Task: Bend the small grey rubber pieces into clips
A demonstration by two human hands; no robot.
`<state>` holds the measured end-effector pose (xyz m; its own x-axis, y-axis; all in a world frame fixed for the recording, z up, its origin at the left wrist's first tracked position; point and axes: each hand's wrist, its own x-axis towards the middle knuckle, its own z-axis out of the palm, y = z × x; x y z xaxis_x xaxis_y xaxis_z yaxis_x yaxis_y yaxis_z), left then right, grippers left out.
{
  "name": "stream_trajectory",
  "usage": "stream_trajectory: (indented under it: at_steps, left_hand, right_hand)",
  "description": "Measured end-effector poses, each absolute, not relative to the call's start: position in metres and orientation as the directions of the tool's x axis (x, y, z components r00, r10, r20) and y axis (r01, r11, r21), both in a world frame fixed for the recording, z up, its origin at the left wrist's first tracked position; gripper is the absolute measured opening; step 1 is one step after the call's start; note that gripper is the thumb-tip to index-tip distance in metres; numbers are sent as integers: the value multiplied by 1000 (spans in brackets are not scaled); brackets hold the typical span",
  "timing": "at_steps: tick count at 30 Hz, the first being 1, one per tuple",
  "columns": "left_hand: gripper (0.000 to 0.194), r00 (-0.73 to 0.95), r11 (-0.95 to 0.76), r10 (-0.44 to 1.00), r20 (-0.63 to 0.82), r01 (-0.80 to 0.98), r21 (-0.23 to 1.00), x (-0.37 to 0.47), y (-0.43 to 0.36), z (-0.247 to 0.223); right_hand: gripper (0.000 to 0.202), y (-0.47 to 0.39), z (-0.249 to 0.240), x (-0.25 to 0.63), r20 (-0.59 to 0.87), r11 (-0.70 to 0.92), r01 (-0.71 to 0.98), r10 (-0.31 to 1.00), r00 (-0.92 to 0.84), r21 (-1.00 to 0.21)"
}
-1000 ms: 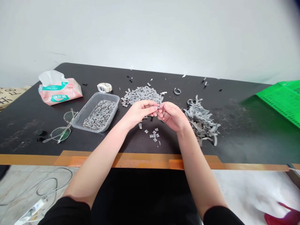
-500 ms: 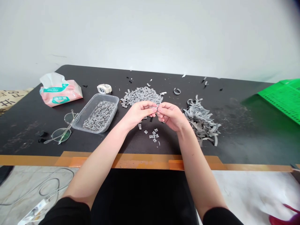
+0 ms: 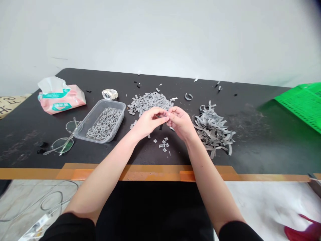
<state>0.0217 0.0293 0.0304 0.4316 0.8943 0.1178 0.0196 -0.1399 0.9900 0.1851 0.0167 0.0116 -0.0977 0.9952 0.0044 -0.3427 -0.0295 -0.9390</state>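
Above the table's middle, my left hand (image 3: pixel 150 123) and my right hand (image 3: pixel 181 123) meet fingertip to fingertip. Both are closed in a pinch around a small grey piece, mostly hidden by the fingers. Behind and beneath them spreads a heap of flat grey pieces (image 3: pixel 150 102). Several small grey clips (image 3: pixel 164 145) lie loose on the table nearer to me. To the right of my right hand is a tangled pile of curved grey strips (image 3: pixel 213 129). Left of my left hand, a clear plastic tub (image 3: pixel 79 133) contains many small grey parts (image 3: pixel 104 124).
On the black table (image 3: pixel 253 144), a tissue pack (image 3: pixel 62 98), a white wristwatch (image 3: pixel 109 94) and eyeglasses (image 3: pixel 62 145) are at the left. A curled grey strip (image 3: pixel 189 97) lies behind my right hand. A green perforated basket (image 3: pixel 303 100) stands far right. Brown tape (image 3: pixel 155 170) covers the front edge.
My fingers have shifted slightly and drawn closer together, with my right hand turned a little more inward. The whole view has moved slightly; the heaps and tub look the same.
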Motion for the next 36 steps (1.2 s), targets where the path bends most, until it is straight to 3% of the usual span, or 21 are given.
stream_trajectory:
  at_steps: [3, 8, 14, 25, 36]
  left_hand:
    - [12, 373, -162, 909, 185, -92, 982, 22, 31, 28]
    - [15, 441, -15, 885, 151, -298, 954, 19, 33, 30]
    - [18, 337, -57, 933, 126, -206, 977, 17, 38, 27]
    - [11, 333, -170, 923, 190, -88, 981, 16, 38, 26]
    - [14, 329, -115, 931, 160, -152, 982, 26, 32, 23]
  right_hand:
    - [37, 14, 13, 182, 24, -25, -335, 990, -142, -942]
    - [29, 12, 16, 183, 15, -70, -359, 973, -229, -931]
    - [27, 13, 18, 188, 32, -36, -430, 988, -149, -902]
    - [29, 13, 19, 187, -12, -73, -416, 989, -146, -906]
    - [34, 12, 18, 180, 1, -24, -417, 998, -59, -909]
